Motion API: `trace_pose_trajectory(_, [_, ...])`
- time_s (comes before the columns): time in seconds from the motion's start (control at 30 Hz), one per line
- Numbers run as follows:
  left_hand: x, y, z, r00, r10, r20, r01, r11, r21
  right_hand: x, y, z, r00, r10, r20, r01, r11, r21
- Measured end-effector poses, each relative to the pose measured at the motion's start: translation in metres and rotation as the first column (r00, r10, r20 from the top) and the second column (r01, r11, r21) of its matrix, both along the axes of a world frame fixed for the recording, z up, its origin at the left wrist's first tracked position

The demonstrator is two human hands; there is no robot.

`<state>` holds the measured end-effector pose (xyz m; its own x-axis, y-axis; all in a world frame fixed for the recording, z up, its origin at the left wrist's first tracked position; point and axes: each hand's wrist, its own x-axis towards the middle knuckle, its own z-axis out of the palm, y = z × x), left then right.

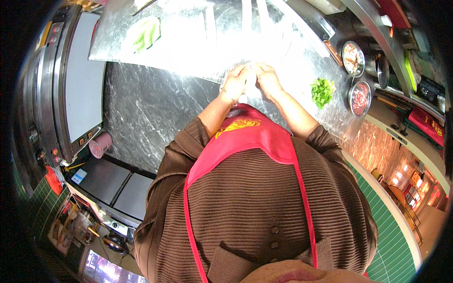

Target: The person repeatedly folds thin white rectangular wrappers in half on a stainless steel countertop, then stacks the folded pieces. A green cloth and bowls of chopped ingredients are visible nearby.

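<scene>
My left hand [234,84] and my right hand [269,81] are close together over the near edge of the steel worktop [304,67], fingers curled inward. Between them is a whitish piece [252,86], which both hands seem to pinch; strong glare washes out its shape and my fingertips. Pale strips [246,16] lie farther back on the worktop, partly lost in the same glare. To the right of my right hand is a heap of chopped green leaves [322,92]. Sliced green vegetable [147,34] lies at the far left.
On the right stand a metal bowl of raw meat pieces [360,99] and a bowl of mixed chopped food [353,58]. A wooden-handled cleaver [333,53] lies beside them. At left are a steel appliance [58,92] and a pink bin [100,145] on the floor.
</scene>
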<state>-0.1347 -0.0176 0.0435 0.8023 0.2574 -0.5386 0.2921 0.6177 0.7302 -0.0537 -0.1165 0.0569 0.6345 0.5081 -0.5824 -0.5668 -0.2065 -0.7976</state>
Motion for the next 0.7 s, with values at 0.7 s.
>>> trace_pose_trajectory(0.7, [0.016,0.027,-0.003,0.997,-0.027,0.076,0.019,0.994,0.109,0.025,0.021,0.004,0.942,0.221,0.253,-0.22,0.975,-0.031])
